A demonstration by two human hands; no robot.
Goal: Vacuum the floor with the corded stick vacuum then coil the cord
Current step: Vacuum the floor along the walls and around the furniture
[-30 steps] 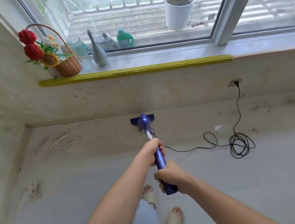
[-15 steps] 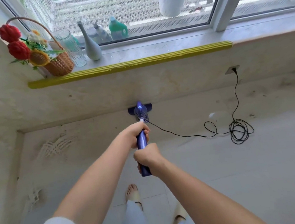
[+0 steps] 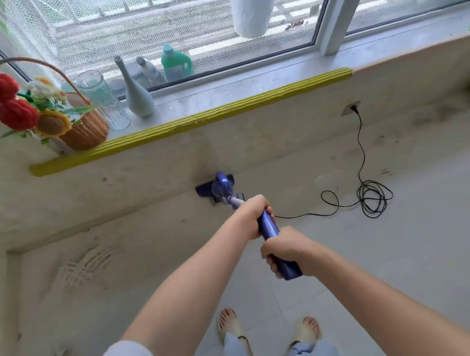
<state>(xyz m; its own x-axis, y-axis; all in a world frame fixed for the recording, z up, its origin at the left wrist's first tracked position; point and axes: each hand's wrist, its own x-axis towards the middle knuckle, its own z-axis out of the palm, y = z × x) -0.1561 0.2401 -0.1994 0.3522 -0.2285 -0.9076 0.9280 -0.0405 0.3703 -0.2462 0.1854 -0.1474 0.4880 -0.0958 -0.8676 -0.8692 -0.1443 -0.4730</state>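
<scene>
Pushed forward since the earlier frame, the stick vacuum (image 3: 268, 226) now reaches the wall under the sill. Right hand (image 3: 287, 252) grips its handle end, left hand (image 3: 251, 217) wraps higher for steering; beyond, the cord (image 3: 372, 198) lies loosely looped right of the vacuum, still plugged in.

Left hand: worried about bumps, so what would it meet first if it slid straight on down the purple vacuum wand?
Probably the purple vacuum head, then the beige wall the head appears to touch; depth is unclear.
</scene>
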